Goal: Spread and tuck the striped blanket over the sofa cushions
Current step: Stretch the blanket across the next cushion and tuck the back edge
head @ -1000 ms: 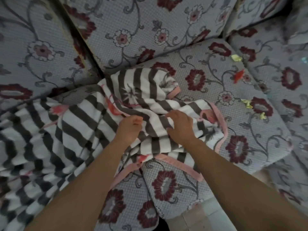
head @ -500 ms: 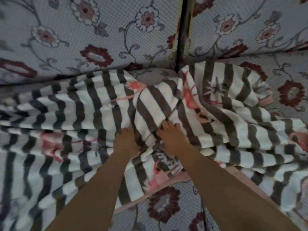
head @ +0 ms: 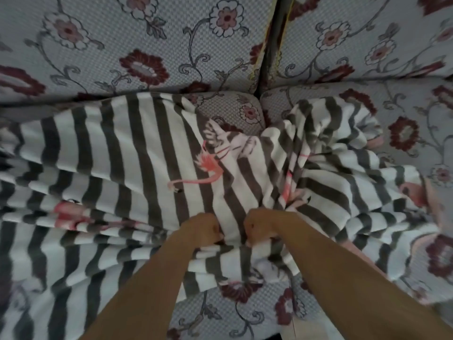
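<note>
Both hands clutch the striped blanket [head: 137, 155] near the front edge of the sofa's seat cushions [head: 235, 111], the left hand [head: 202, 228] and right hand [head: 263, 225] fisted side by side with a bunched fold of the fabric between them. The blanket, printed with pink flamingos, lies rumpled across the seat, reaching the back cushions [head: 147, 42] at the left while floral upholstery shows at the seat's back middle, right side and front edge.
</note>
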### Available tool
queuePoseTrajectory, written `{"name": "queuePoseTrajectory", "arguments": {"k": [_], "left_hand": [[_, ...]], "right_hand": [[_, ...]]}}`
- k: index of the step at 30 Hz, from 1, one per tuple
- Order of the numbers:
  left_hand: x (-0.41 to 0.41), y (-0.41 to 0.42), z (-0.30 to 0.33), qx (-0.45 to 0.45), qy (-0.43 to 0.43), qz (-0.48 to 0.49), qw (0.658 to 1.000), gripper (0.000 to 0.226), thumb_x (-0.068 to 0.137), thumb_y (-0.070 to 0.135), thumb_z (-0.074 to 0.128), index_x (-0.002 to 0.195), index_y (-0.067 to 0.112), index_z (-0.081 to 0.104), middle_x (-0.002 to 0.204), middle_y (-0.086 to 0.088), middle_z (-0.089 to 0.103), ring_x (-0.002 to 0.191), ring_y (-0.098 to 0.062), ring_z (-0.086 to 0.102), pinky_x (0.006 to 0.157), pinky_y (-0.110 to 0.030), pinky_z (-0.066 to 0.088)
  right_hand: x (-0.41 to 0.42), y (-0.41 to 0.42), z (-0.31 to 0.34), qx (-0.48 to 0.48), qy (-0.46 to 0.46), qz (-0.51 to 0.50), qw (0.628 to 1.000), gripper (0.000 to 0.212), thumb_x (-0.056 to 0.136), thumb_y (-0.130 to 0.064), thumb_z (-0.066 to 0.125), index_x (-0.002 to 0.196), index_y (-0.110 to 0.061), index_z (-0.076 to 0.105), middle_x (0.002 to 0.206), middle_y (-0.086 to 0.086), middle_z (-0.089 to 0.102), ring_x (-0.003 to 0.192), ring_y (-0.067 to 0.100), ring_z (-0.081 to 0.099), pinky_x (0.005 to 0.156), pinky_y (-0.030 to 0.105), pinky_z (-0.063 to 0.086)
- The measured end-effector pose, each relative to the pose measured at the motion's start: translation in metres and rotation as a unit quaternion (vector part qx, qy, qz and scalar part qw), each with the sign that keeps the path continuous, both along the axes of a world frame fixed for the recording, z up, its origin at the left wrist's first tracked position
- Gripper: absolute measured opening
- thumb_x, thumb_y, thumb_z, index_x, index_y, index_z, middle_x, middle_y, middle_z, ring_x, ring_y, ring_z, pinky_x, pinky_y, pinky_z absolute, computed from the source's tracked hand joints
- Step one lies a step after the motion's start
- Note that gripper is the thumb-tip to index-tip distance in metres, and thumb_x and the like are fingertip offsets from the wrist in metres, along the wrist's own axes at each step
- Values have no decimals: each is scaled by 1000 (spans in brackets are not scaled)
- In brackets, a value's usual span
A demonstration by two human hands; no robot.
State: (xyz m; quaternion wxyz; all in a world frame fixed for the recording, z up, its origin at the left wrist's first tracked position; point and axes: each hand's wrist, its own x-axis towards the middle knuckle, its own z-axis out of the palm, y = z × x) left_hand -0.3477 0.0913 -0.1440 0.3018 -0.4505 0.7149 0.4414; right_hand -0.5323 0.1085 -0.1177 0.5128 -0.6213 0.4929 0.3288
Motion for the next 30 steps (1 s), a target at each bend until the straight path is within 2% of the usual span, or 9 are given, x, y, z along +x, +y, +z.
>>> {"name": "queuePoseTrajectory", "arguments": {"k": [7, 10, 12, 15, 18, 21, 24, 27, 30], "left_hand": [[33, -76, 8, -259, 43, 161, 951, 38, 88, 8, 51, 125, 15, 52, 123, -11, 49, 116, -29, 51, 96, -45, 46], [47, -97, 3, -272, 25, 159, 949, 46, 87, 6, 53, 132, 14, 47, 128, -11, 46, 120, -30, 46, 100, -44, 44], [51, -102, 3, -281, 28, 167, 945, 47, 87, 7, 54, 133, 14, 46, 130, -10, 45, 121, -29, 45, 101, -43, 43], [56, -99, 4, -291, 45, 165, 941, 45, 86, 6, 52, 131, 15, 47, 129, -11, 45, 120, -31, 45, 99, -44, 44], [56, -94, 7, -312, 61, 149, 936, 43, 85, 4, 53, 127, 12, 47, 132, -12, 44, 120, -31, 44, 97, -44, 45], [51, -94, 11, -356, 74, 156, 918, 43, 82, 0, 53, 123, 9, 46, 132, -13, 40, 117, -32, 45, 87, -45, 49], [44, -100, 11, -356, 79, 114, 924, 48, 80, -2, 56, 124, 14, 47, 131, -11, 40, 114, -33, 46, 82, -44, 50], [42, -103, 6, -309, 52, 60, 948, 50, 83, 3, 56, 129, 19, 45, 130, -9, 40, 116, -33, 45, 84, -44, 50], [46, -100, 0, -300, 40, 48, 952, 57, 81, 5, 60, 133, 17, 41, 130, -9, 40, 119, -32, 43, 88, -43, 48]], "right_hand": [[9, -90, -7, -511, 92, -131, 845, 52, 79, -15, 55, 129, -10, 43, 132, 14, 45, 123, 34, 42, 101, 43, 33], [4, -111, -9, -463, 137, -77, 872, 57, 82, -23, 57, 136, -18, 41, 150, 11, 29, 142, 31, 20, 117, 49, 8], [2, -108, -9, -435, 120, 41, 891, 41, 83, -24, 55, 124, -23, 56, 135, 8, 50, 132, 30, 37, 115, 47, 15], [15, -79, 2, -263, 12, 118, 957, 28, 84, -23, 59, 112, -20, 64, 116, 4, 55, 112, 28, 52, 85, 29, 38], [27, -64, 9, -24, 5, 161, 987, 31, 90, -25, 56, 102, 1, 66, 97, 12, 59, 86, 21, 54, 58, 16, 28], [24, -72, 5, -125, -9, 8, 992, 18, 88, -5, 45, 91, 1, 61, 74, 9, 56, 75, 25, 53, 59, 28, 35], [13, -86, -1, -300, 11, -175, 938, 31, 90, -5, 40, 121, -8, 46, 85, 8, 54, 81, 27, 54, 64, 32, 39], [13, -94, -14, -327, 77, -156, 929, 55, 91, -18, 47, 142, -23, 28, 125, 17, 46, 106, 38, 55, 79, 43, 50], [12, -98, -27, -343, 157, -65, 924, 43, 92, -37, 49, 132, -21, 47, 132, 16, 39, 120, 38, 43, 99, 48, 40]]}}
